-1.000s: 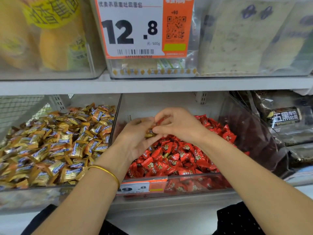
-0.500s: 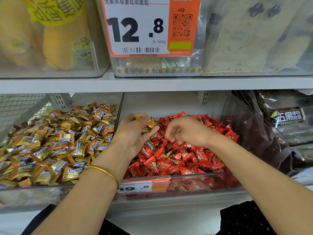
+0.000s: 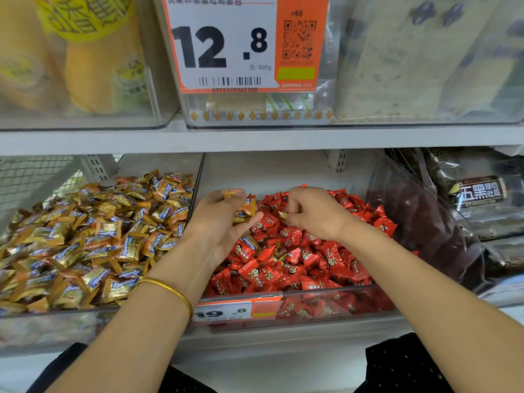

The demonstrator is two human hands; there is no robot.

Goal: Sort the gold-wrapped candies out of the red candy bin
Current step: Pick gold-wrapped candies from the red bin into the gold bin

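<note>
Shop shelves fill the view, with a white shelf board (image 3: pixel 255 137) running across the middle. A big price tag (image 3: pixel 226 43) hangs at 12 o'clock. Under the board sit clear boxes. The red candy bin (image 3: pixel 326 304) is in the middle, full of red candies (image 3: pixel 297 259). The gold bin (image 3: pixel 56 327) is at 9 o'clock, just beside it, heaped with its gold pile (image 3: pixel 85 236). Dark packets (image 3: pixel 479 194) sit at 3 o'clock.

Both hands are over the back of the red candy bin. The left hand (image 3: pixel 218 222), with a bangle (image 3: pixel 170 289) on its wrist, is at 11 o'clock of the red heap. Its fingers are curled round a small bunch of gold-wrapped candies (image 3: pixel 245 211). The right hand (image 3: pixel 314 214) is just beside it, at 1 o'clock of the heap. Its fingertips are pinched narrow on one more gold candy (image 3: pixel 283 214), down among the red ones.

I think this is the picking step: find a gold one, pull it out, give it to the holding hand. A stray gold candy (image 3: pixel 249 242) lies on the red heap at 6 o'clock from the bunch, so the job looks not done. More may hide underneath; I cannot tell.

Next, the right hand likely needs to lift its candy free without dragging red ones along, then tuck it into the left hand. That hand looks quite full, so it may soon need to tip its bunch over the wall into the gold bin.
</note>
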